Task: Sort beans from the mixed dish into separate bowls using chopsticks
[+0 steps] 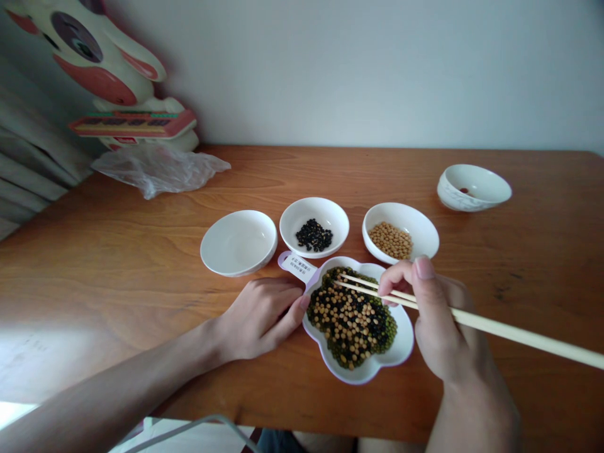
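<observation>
While chopsticks (519,335) were grasped by the fingers of the right hand (438,318), their tips at the mixed beans (352,321) in the near tray (401,352), its left rim was touched by the curled left hand (264,318), whose grip could not be told. Since black beans (314,235) and yellow beans (391,240) were held separately in two bowls (330,214) beyond, the work was judged partly done, with many of both left among green beans (391,327).
</observation>
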The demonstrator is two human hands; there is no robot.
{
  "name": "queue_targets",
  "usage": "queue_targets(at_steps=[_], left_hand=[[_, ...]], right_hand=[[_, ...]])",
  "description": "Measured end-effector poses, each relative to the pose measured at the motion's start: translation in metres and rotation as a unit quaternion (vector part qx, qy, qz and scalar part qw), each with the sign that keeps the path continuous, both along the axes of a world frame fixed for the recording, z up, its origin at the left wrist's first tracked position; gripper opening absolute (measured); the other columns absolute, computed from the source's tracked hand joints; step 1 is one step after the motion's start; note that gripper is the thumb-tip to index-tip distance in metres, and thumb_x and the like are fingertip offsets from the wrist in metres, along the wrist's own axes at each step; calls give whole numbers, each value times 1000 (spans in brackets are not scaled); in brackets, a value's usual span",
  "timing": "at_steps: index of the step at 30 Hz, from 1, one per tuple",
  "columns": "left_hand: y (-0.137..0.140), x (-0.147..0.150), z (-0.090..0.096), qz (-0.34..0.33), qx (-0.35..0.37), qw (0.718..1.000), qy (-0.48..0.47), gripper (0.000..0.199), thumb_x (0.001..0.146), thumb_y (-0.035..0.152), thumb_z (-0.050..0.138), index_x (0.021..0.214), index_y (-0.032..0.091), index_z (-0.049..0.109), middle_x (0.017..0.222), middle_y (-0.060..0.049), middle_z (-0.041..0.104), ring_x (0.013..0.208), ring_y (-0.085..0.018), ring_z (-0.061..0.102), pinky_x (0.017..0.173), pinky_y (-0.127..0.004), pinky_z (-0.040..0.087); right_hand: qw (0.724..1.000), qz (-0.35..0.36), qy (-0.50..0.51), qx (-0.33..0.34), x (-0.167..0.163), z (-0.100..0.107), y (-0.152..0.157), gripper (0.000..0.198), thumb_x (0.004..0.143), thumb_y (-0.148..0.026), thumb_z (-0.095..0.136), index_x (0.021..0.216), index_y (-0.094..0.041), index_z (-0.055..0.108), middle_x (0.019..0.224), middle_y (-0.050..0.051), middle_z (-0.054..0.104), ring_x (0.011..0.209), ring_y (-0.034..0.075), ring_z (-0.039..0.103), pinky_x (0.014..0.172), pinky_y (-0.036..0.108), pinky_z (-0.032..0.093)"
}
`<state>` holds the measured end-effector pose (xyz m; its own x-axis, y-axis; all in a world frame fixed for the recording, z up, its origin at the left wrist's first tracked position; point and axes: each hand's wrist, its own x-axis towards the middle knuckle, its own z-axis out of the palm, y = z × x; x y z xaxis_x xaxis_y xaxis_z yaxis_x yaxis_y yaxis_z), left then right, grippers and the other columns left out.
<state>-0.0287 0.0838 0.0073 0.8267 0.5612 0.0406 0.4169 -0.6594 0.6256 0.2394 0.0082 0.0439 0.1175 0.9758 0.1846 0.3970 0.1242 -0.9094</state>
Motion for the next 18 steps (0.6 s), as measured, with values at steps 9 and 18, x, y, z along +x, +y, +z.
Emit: queue_targets(at_steps=[9,18], left_hand=[[-1,0,0,1,7,1000,3,35,110,29,33,80,20,49,80,-5,64,73,-18,56,75,-33,45],[-1,0,0,4,1,1000,9,35,111,31,33,81,20,47,80,-4,63,73,-18,55,75,-33,44]], right_hand=[[1000,-3,12,6,1,-3,1,58,111,-55,34,74,-21,64,69,1,62,67,15,59,64,30,42],[999,-41,2,27,0,-5,3,59,111,-53,38,73,-21,68,67,2,66,64,15,63,63,29,46]])
